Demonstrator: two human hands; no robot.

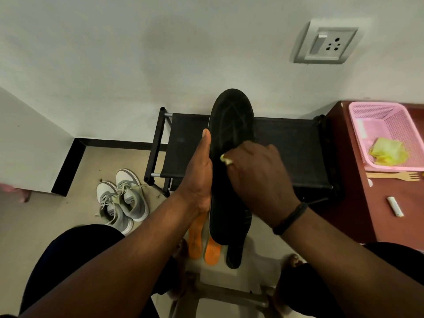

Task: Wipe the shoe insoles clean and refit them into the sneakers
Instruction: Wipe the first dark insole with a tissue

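Observation:
My left hand (pixel 199 177) grips a long black insole (pixel 231 125) by its left edge and holds it upright in front of me. My right hand (pixel 257 173) presses a small yellow cloth (pixel 226 159) against the insole's face; only a corner of the cloth shows under the fingers. Below, on the floor, lie two orange insoles (pixel 196 239) and another black insole (pixel 236 251), partly hidden behind the held one. A pair of grey and white sneakers (pixel 124 200) stands on the floor to the left.
A black fabric shoe rack (pixel 291 148) stands against the wall behind the insole. At the right, a dark red table (pixel 358 203) carries a pink basket (pixel 385 115) with a yellow cloth (pixel 387 150) in it, a wooden fork (pixel 394 176) and a small white object (pixel 395 206).

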